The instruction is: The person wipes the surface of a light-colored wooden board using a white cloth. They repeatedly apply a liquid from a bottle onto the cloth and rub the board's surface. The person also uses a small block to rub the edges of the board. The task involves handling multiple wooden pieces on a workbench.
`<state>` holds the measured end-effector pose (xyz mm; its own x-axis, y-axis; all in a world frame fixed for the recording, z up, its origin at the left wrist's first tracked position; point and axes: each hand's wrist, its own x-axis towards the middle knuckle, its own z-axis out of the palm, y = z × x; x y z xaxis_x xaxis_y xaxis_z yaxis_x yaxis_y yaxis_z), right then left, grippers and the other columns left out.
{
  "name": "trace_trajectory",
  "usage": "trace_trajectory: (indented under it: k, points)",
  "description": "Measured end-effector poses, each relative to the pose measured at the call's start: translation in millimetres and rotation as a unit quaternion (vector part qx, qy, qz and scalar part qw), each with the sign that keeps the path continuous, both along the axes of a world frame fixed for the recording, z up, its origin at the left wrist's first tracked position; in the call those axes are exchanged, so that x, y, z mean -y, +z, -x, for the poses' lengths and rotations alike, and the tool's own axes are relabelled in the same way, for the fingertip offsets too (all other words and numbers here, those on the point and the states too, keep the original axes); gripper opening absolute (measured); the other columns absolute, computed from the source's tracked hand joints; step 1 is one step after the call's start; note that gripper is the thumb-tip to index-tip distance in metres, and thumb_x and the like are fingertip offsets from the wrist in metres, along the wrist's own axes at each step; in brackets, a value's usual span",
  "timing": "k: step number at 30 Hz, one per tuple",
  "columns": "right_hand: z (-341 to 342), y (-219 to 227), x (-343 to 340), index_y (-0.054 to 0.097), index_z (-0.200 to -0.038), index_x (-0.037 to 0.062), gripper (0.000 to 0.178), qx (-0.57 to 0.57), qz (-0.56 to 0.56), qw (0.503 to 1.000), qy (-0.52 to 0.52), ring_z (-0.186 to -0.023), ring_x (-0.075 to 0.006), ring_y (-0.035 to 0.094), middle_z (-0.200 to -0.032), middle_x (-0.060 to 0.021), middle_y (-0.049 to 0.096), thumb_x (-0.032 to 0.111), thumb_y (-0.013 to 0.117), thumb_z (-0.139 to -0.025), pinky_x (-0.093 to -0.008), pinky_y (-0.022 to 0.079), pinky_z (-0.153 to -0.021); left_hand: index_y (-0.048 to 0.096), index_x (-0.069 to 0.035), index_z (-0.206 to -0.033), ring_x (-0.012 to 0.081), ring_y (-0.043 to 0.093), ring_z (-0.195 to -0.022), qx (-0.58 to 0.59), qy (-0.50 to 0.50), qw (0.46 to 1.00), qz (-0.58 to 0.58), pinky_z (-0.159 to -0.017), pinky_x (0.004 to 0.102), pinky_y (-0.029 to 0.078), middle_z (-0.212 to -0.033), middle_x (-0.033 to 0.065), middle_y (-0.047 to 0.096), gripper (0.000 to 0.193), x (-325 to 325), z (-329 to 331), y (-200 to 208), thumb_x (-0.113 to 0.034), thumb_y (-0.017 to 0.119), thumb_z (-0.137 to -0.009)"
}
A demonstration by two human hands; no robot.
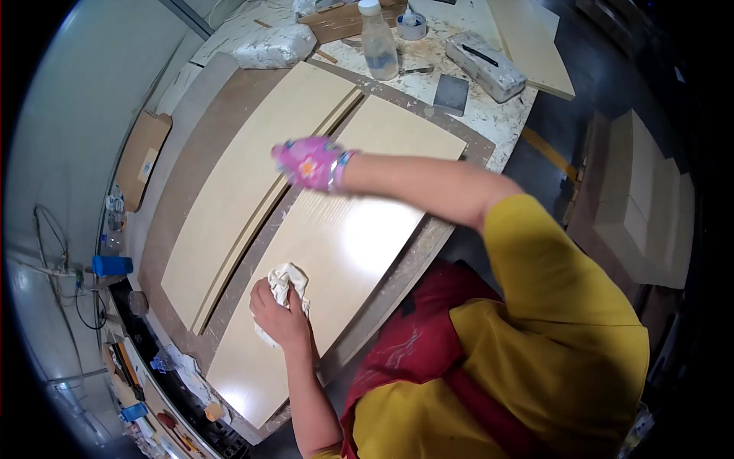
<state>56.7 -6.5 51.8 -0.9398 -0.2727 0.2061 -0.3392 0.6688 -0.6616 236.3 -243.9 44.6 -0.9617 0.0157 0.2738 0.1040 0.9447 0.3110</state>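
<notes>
My bare left hand is closed on a crumpled white cloth, pressed against the near pale wood-coloured panel. This panel lies flat and throws back bright patches of light. My right hand wears a pink flowered glove and is over the facing edges of the near panel and the far one. Motion blurs its fingers, so their pose and any contact are unclear. The far panel lies alongside, with a stepped edge towards the near one.
Across the worktable's back stand a clear bottle, a roll of tape, a grey sanding block, and a wrapped block with a black knife on top. A plastic-wrapped bundle lies back left. Cardboard stands at right.
</notes>
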Motion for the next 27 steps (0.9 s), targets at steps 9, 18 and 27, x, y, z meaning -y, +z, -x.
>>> trace_trajectory:
  k: [9, 18, 27]
  points:
    - [63, -11, -210, 0.056, -0.099, 0.0109, 0.022, 0.071, -0.026, 0.976, -0.205, -0.064, -0.0201, 0.063, -0.075, -0.0096, 0.064, 0.032, 0.054, -0.092, -0.0308, 0.048, -0.056, 0.055, -0.001, -0.114, 0.0392, 0.052, -0.106, -0.028, 0.000, 1.000, 0.008, -0.090, 0.0462, 0.041, -0.115, 0.0185, 0.056, 0.037, -3, 6, -4, -0.017, 0.066, -0.082]
    - [-60, 16, -178, 0.054, -0.120, 0.0089, 0.036, 0.085, 0.673, 0.724, -0.124, -0.096, -0.0166, 0.062, -0.109, -0.0040, 0.061, 0.028, 0.060, -0.090, -0.0359, 0.052, -0.077, 0.059, -0.002, -0.115, 0.0407, 0.053, -0.112, -0.015, -0.130, 0.988, -0.082, -0.096, 0.0456, 0.042, -0.122, 0.0210, 0.056, 0.042, -76, 47, 12, -0.014, 0.070, -0.077]
    - [-111, -72, -148, 0.051, -0.126, 0.0064, 0.038, 0.106, 0.709, 0.675, -0.172, -0.113, -0.0205, 0.054, -0.119, -0.0082, 0.058, 0.025, 0.054, -0.094, -0.0332, 0.043, -0.099, 0.060, -0.013, -0.115, 0.0322, 0.054, -0.112, 0.009, -0.238, 0.969, -0.065, -0.090, 0.0493, 0.043, -0.119, 0.0130, 0.057, 0.038, -245, 171, -5, -0.031, 0.068, -0.082]
